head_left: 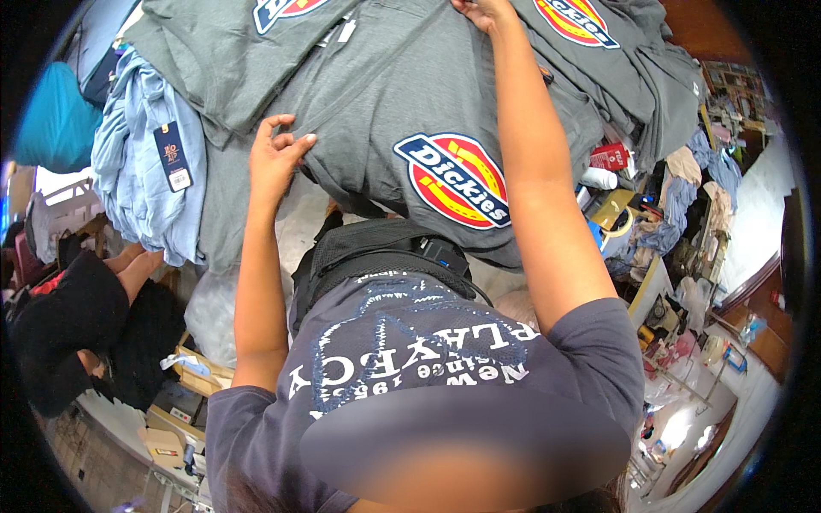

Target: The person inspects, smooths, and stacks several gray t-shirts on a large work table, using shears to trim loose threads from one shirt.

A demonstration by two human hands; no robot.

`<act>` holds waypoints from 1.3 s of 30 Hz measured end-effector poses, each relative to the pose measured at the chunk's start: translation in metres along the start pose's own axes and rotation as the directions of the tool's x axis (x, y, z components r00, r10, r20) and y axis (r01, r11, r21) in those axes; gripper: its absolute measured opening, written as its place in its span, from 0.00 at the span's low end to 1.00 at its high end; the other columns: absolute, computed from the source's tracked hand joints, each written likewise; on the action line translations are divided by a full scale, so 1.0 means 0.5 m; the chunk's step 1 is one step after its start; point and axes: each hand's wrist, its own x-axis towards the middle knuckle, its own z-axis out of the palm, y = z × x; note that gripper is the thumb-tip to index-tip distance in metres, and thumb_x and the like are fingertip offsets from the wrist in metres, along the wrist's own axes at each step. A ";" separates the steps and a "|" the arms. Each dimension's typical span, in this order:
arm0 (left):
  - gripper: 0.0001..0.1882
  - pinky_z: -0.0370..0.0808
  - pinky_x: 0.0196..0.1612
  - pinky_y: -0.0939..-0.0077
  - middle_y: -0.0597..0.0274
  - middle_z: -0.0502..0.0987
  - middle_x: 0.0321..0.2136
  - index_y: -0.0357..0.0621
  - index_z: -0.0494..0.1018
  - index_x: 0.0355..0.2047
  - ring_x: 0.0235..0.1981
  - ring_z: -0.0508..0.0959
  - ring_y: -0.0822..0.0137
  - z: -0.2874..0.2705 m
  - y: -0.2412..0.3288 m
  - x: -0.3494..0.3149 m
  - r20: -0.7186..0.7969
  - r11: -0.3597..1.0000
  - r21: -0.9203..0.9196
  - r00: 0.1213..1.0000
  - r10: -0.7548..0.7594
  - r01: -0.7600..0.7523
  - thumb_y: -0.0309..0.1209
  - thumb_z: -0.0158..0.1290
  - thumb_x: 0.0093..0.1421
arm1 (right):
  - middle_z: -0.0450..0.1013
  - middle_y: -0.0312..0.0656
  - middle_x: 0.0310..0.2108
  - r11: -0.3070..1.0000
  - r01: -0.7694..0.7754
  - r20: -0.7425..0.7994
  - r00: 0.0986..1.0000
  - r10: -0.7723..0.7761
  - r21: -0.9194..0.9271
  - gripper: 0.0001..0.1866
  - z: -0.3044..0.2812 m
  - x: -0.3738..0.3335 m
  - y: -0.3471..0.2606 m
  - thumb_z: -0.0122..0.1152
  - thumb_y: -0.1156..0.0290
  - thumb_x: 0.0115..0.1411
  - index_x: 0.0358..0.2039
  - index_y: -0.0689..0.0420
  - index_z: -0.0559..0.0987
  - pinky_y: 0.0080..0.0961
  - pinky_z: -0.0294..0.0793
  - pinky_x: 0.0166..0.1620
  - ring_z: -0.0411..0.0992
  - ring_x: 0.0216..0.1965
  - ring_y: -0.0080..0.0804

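Note:
A grey T-shirt (385,94) with an oval red, yellow and blue chest patch lies spread in front of me on top of other grey T-shirts. My left hand (275,154) pinches its near left edge between thumb and fingers. My right hand (484,12) reaches to the far side and presses down on the same shirt near the top of the picture. Its fingertips are cut off by the frame edge, so whether it grips the fabric cannot be told.
A stack of light blue garments (141,162) with a hanging tag (172,156) lies to the left. More grey shirts (616,51) with the same patch lie at the far right. A person in black (77,325) sits low at left. Cluttered boxes and small goods (633,222) fill the right side.

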 end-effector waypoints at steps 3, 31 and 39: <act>0.22 0.60 0.20 0.89 0.72 0.66 0.16 0.42 0.61 0.41 0.17 0.64 0.82 -0.010 -0.015 0.014 0.062 0.999 -0.037 0.998 -0.022 0.024 0.23 0.57 0.46 | 0.60 0.35 0.12 0.998 0.027 -0.013 1.000 -0.027 -0.050 0.06 0.001 0.004 0.008 0.49 0.80 0.42 0.13 0.56 0.66 0.20 0.56 0.15 0.60 0.13 0.26; 0.19 0.64 0.40 0.73 0.55 0.67 0.34 0.42 0.69 0.37 0.35 0.67 0.63 -0.068 0.047 0.083 0.039 0.489 0.757 0.777 0.628 -0.434 0.20 0.47 0.41 | 0.68 0.42 0.37 0.269 0.727 0.386 0.597 -0.704 -0.632 0.14 0.157 -0.369 -0.026 0.55 0.65 0.52 0.39 0.56 0.72 0.25 0.67 0.41 0.67 0.37 0.33; 0.16 0.67 0.43 0.69 0.51 0.71 0.36 0.41 0.67 0.40 0.39 0.72 0.58 0.319 0.146 0.150 0.540 0.523 0.050 0.463 0.703 -0.851 0.26 0.49 0.48 | 0.68 0.40 0.26 0.651 -0.047 -0.514 0.659 -0.550 -0.757 0.08 -0.096 -0.796 0.172 0.57 0.69 0.50 0.29 0.58 0.75 0.24 0.67 0.30 0.68 0.27 0.29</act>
